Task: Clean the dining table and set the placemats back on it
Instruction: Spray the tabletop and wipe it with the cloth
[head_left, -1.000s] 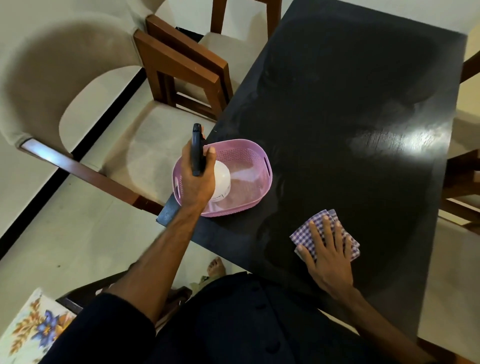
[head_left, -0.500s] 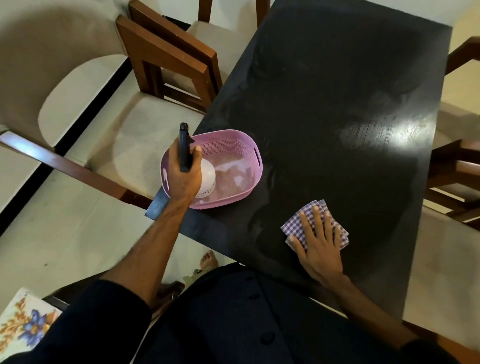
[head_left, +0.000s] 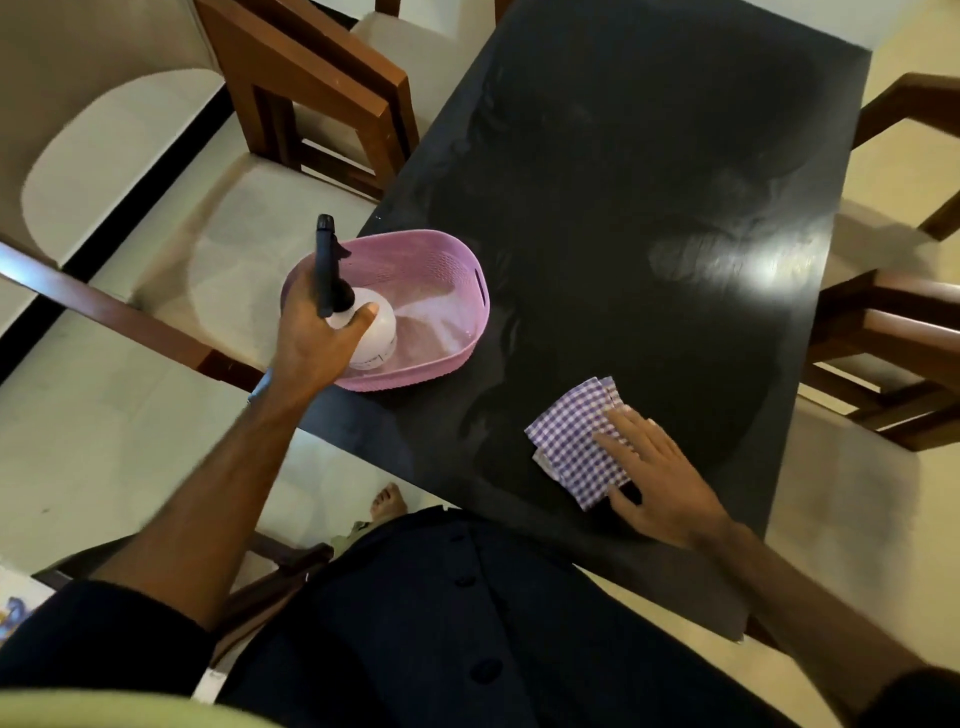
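Now the left hand (head_left: 317, 338) has lowered the gripped spray bottle (head_left: 366, 330) into the basket (head_left: 441, 260); right hand (head_left: 660, 473) stays flat on the cloth (head_left: 571, 441).

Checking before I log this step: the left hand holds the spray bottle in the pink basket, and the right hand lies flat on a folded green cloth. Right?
Not quite. The head view shows the cloth under the right hand is purple-and-white checked, not green. The left hand does hold the spray bottle in the pink basket.

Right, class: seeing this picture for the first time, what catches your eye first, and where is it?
The pink perforated plastic basket at the near left corner of the black wooden dining table, where the left hand grips a white spray bottle with a black trigger. Nearer the front edge, the right hand rests on a folded purple checked cloth.
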